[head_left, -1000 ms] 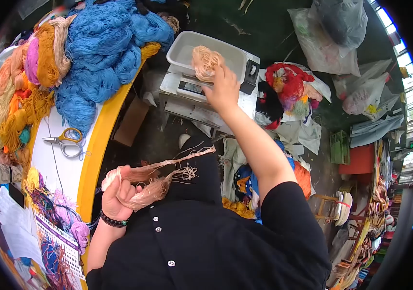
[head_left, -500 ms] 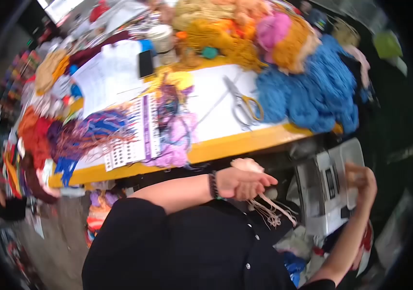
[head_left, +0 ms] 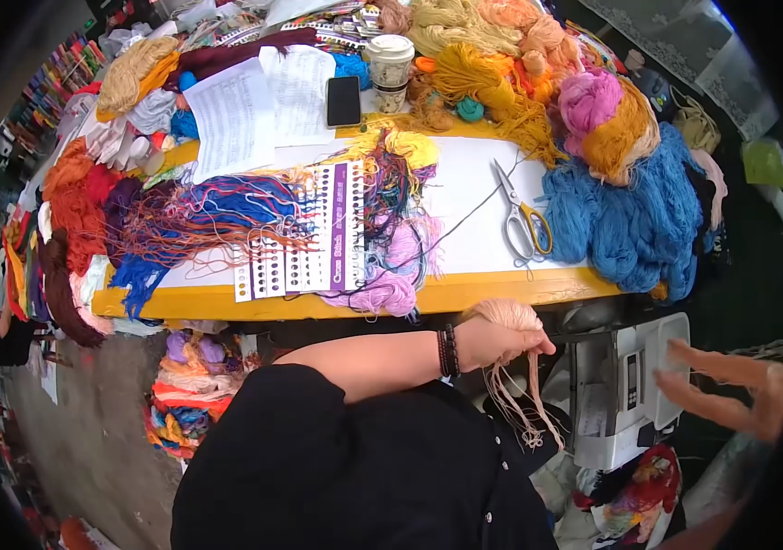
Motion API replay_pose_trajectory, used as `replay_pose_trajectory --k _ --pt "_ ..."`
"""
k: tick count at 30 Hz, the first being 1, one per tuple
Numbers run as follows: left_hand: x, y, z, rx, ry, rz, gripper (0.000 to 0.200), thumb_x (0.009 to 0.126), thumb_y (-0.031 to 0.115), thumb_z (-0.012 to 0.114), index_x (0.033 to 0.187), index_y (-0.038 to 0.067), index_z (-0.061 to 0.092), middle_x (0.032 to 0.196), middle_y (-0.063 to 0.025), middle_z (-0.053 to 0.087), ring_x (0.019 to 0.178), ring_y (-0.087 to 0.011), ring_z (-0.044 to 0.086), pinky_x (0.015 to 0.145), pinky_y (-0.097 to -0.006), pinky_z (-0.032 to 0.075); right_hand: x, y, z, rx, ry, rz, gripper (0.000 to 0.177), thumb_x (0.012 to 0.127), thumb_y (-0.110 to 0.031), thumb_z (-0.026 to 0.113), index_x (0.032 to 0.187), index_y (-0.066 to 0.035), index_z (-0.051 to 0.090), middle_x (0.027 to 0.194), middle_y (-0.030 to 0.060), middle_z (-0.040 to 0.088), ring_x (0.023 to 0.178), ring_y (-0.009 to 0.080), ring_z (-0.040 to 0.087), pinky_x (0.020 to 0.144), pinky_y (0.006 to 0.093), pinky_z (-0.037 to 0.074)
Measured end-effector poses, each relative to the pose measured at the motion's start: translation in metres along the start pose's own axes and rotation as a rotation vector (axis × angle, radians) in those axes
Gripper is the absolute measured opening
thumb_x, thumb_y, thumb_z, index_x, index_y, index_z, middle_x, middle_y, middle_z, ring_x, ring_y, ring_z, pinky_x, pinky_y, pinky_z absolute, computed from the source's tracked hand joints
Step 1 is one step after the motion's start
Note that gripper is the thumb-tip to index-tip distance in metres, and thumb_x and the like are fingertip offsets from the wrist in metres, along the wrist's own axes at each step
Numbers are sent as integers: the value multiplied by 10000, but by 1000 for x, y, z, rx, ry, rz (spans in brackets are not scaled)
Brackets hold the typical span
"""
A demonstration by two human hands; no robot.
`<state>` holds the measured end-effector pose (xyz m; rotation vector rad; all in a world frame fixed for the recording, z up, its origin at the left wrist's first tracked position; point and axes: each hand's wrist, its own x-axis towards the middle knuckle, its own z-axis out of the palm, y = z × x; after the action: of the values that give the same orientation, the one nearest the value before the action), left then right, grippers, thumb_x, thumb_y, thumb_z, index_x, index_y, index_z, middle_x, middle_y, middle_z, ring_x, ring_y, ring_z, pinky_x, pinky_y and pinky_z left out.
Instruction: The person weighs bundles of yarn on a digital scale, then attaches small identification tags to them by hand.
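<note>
Peach yarn bundle (head_left: 504, 316) gripped by left hand (head_left: 494, 343) fingers; right hand (head_left: 731, 396) fingers spread, blurred over scale (head_left: 625, 390), wrist hidden at edge.

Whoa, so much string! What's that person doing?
A person is working with yarn at a yellow-edged table. Their left hand grips a bundle of pale peach yarn, its loose ends hanging down. Their right hand is open, fingers spread, beside a weighing scale, holding nothing. On the table lie scissors, a big heap of blue yarn and a colour card strung with threads.
</note>
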<state>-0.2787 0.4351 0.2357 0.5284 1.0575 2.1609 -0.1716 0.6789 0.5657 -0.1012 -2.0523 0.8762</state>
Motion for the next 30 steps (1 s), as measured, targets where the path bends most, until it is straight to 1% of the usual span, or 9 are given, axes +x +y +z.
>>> replay_pose_trajectory --k 3,6,8,10,12,15,17,20,30 --pt "-2 6 -1 -210 43 -119 198 944 133 551 1043 -22 623 725 -63 623 642 -92 573 553 -221 455 -47 -7 56 132 -157 245 226 893 -205 525 960 -2 594 802 50 588 674 139 576 594 244 467" --pt "-6 13 -10 -571 -158 -415 491 951 195 544 1372 38 346 623 5 538 635 -127 581 600 -274 506 -84 19 87 258 -295 507 293 902 -219 529 1077 12 580 909 79 642 750 159 634 668 238 521" --pt "-5 8 -8 -557 -139 -502 302 940 179 554 1196 20 531 602 -11 522 629 -149 583 605 -293 509 -109 75 57 414 -427 845 295 872 -206 575 1064 16 602 847 58 639 722 132 625 651 232 506" --pt "5 4 -1 -291 -273 -363 273 915 164 580 702 -4 613 635 -74 570 651 -161 599 623 -315 522 -150 130 76 572 -584 903 263 859 -203 607 997 19 637 779 15 605 648 74 549 585 229 467" --pt "5 9 23 -169 -173 -546 259 937 188 546 862 -40 643 710 -85 608 623 -149 575 606 -295 507 -176 109 110 837 -517 1057 285 903 -215 610 1046 31 623 837 40 599 724 137 606 624 252 501" --pt "8 14 46 -204 -257 -309 247 962 129 476 886 -47 632 835 -76 625 716 -157 584 679 -271 484 -199 105 130 755 -492 965 222 946 -197 570 1055 -11 619 739 -10 585 615 72 560 547 221 493" --pt "4 -5 40 155 -6 -205 152 945 77 479 886 0 597 902 -64 623 790 -154 596 736 -283 482 -207 92 133 690 -450 1017 221 960 -226 559 1062 -44 629 715 -25 582 566 46 521 480 186 419" --pt "6 -3 48 -330 1 -339 169 946 137 527 1028 3 590 887 -86 632 754 -170 617 686 -292 506 -221 97 133 728 -441 1022 161 949 -195 570 914 -39 590 704 -27 574 592 30 513 508 187 400" --pt "8 -11 46 -337 -69 -296 247 948 134 499 1113 -29 580 964 -123 653 831 -205 648 750 -322 539 -224 100 126 873 -410 1070 147 956 -177 552 922 -44 606 712 -26 591 568 27 480 514 180 384"
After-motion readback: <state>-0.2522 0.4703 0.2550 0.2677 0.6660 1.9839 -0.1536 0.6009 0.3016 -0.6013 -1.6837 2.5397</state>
